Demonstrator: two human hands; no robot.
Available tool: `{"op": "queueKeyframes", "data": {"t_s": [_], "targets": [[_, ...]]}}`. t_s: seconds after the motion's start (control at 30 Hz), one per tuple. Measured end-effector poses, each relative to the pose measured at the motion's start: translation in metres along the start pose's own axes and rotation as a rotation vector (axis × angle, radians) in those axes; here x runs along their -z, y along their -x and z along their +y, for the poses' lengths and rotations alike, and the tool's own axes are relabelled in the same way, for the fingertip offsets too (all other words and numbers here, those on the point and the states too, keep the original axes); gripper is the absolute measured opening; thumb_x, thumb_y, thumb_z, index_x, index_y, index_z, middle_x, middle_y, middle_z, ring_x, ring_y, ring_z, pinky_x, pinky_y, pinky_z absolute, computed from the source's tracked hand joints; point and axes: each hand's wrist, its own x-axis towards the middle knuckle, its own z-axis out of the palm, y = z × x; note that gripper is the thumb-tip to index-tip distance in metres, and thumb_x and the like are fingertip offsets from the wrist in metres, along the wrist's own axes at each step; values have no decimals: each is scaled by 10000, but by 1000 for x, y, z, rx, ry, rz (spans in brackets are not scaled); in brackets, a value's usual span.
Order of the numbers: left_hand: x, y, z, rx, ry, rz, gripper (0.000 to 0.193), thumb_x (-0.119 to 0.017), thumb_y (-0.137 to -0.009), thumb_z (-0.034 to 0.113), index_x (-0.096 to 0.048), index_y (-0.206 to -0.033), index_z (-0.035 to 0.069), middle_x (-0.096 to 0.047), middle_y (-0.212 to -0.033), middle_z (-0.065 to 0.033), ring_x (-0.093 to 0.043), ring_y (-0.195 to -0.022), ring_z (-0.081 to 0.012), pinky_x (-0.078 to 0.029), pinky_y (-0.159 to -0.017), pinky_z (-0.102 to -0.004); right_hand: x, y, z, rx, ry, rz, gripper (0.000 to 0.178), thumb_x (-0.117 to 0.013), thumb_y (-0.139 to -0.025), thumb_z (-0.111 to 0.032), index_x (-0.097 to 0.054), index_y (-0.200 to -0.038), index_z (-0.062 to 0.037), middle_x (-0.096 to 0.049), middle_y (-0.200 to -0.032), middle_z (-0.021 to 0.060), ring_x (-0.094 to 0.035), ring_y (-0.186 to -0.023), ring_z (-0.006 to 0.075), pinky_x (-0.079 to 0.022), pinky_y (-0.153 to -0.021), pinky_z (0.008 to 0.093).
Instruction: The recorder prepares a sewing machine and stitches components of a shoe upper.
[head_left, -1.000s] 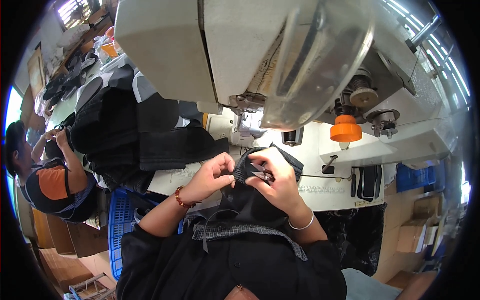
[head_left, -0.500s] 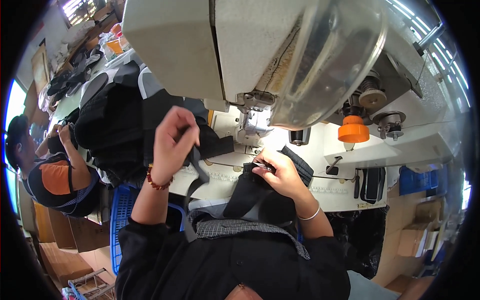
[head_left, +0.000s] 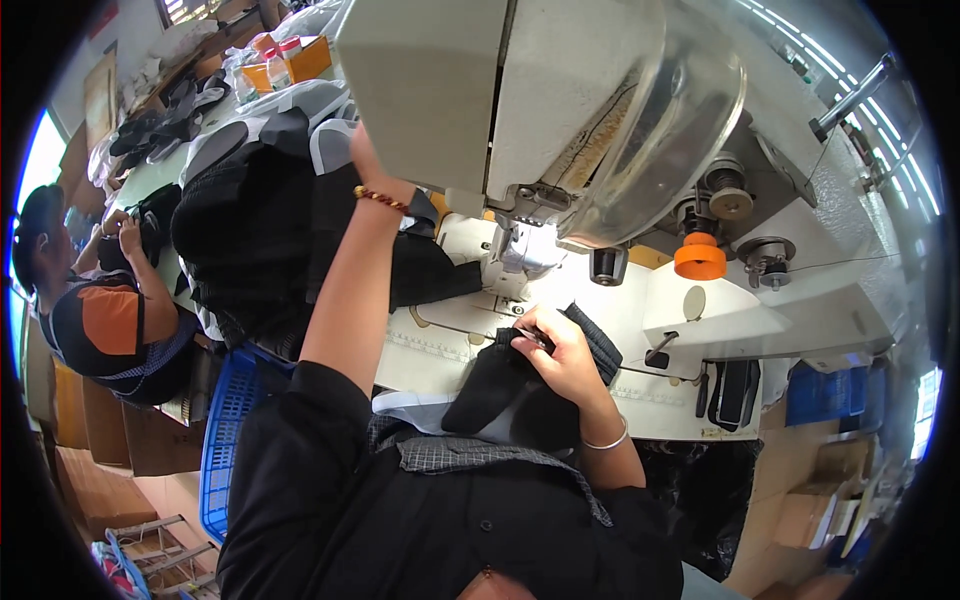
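Note:
My right hand [head_left: 562, 352] pinches the top edge of a black fabric piece [head_left: 500, 385] that lies on the white sewing table [head_left: 450, 340], in front of the needle area [head_left: 515, 255] of a large cream sewing machine [head_left: 560, 90]. A thin dark tool seems to sit between its fingers. My left arm reaches up and away, a beaded bracelet on its wrist. Only the base of my left hand [head_left: 364, 155] shows; its fingers are hidden behind the machine head, close to a pile of dark cloth [head_left: 250, 225].
An orange cap [head_left: 700, 258] and metal thread knobs sit on the machine's right side. A blue plastic crate [head_left: 225, 430] stands at my lower left. A co-worker [head_left: 100, 300] handles dark cloth at the far left. Cardboard boxes [head_left: 830, 500] are at the lower right.
My left hand left the black piece and rose up and away until it went behind the machine head. My right hand stayed on the fabric near the needle.

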Motion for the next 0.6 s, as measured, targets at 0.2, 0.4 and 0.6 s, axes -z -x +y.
{"op": "queueKeyframes", "data": {"t_s": [0.2,0.4,0.6], "targets": [[-43,31,44,-333,-804,-125,262,-620,-913,167,-702,-1142,69,-700,-1095,-133,-672,-984,-324,-549,-845,-401,6,5,7,-16,8,24,199,-742,-879,-49,-666,-1055,5,-638,-864,106,-599,-726,195,-494,-686,306],[-16,47,102,-156,-780,-362,199,-658,-884,149,-733,-1063,109,-710,-1017,-148,-669,-909,-347,-544,-783,-407,1,4,0,-118,-127,46,258,-729,-884,15,-644,-1127,29,-682,-989,101,-662,-887,149,-535,-804,289],[40,84,198,326,-247,-685,155,-718,-886,199,-764,-846,57,-695,-819,-139,-652,-778,-315,-521,-706,-415,1,7,-4,-296,-244,44,232,-736,-893,30,-635,-1103,31,-702,-954,63,-655,-826,100,-545,-767,258]]}}
